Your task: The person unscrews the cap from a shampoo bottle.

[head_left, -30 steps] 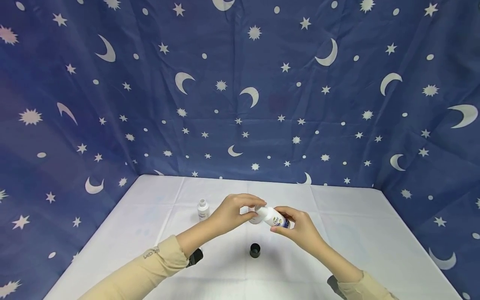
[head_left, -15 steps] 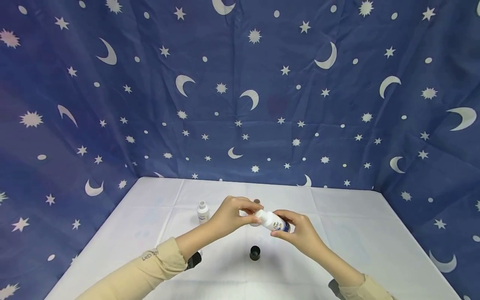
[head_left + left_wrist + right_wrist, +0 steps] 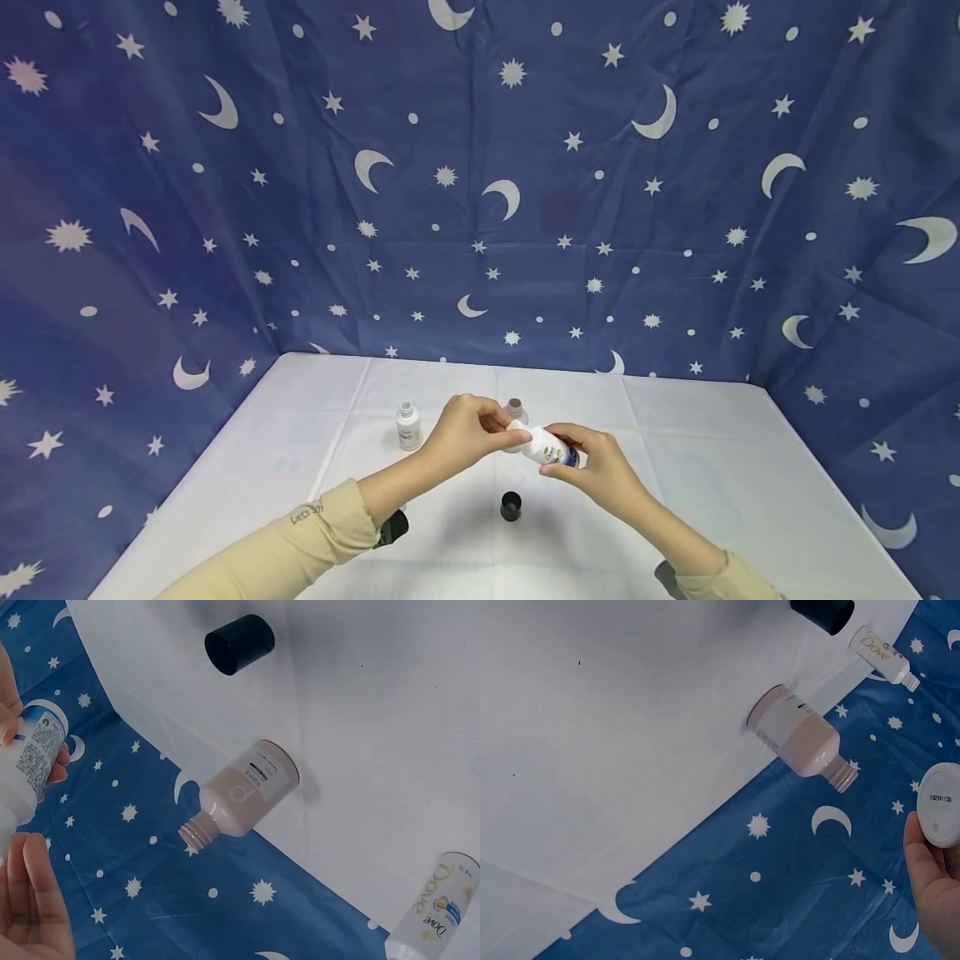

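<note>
A white bottle with a printed label and dark blue lower end (image 3: 549, 447) is held tilted above the table between both hands. My right hand (image 3: 596, 458) grips its body near the base, thumb and fingers on opposite sides. My left hand (image 3: 471, 429) pinches its narrower white top end; the fingers partly hide that end. In the right wrist view the bottle's round white base (image 3: 939, 806) shows, with a printed code. Just behind the hands stands a pinkish bottle (image 3: 240, 791), its threaded neck uncapped.
Another white bottle (image 3: 408, 427), labelled Dove and without a cap, stands to the left, behind my left forearm. A black cap (image 3: 511, 506) sits on the white tablecloth (image 3: 675, 517) in front of the hands. Blue star-and-moon fabric (image 3: 480, 183) hangs behind and at both sides.
The left fingers have shifted their hold round the bottle's top, the thumb now lying further over it. The bottle has turned slightly, and more of the pinkish bottle behind shows.
</note>
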Tool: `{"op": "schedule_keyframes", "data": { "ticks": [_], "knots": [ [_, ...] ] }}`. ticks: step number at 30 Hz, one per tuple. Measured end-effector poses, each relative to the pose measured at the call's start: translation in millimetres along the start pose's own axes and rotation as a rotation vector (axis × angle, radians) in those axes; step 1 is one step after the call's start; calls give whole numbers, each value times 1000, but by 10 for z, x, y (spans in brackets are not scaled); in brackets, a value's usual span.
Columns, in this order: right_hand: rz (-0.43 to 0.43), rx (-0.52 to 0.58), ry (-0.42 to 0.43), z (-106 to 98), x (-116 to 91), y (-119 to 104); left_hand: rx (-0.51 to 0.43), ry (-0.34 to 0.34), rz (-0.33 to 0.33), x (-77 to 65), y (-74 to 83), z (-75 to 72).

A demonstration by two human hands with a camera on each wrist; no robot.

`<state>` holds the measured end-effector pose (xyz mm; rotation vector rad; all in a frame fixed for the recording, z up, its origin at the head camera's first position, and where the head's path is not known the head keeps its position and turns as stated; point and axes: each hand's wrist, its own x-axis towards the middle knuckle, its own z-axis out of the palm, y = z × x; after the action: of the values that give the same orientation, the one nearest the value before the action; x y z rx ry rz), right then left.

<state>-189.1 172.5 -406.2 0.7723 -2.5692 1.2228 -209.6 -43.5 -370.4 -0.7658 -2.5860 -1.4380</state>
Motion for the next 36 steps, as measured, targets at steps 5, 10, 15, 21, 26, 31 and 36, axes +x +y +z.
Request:
{"op": "schedule_keyframes", "data": {
  "ticks": [5,10,15,21,26,31,36],
  "knots": [
    [6,-8,-13,20,-7,18,36,7,-39,-14,-13,10],
    [12,6,-19,31,-14,36,72,1,-29,5,-24,22],
    [9,27,-14,8,-5,33,39,-11,-14,34,-18,33],
    [13,67,-35,-32,37,31,-116,-42,89,29,-28,5],
    [45,68,-48,-48,28,39,-67,-74,279,-3,-52,-49],
    [49,85,-53,-45,13,30,77,-66,399,-45,-64,-123],
    [47,94,-70,-37,-7,29,130,-70,495,-63,-75,-151]
  ]
}}
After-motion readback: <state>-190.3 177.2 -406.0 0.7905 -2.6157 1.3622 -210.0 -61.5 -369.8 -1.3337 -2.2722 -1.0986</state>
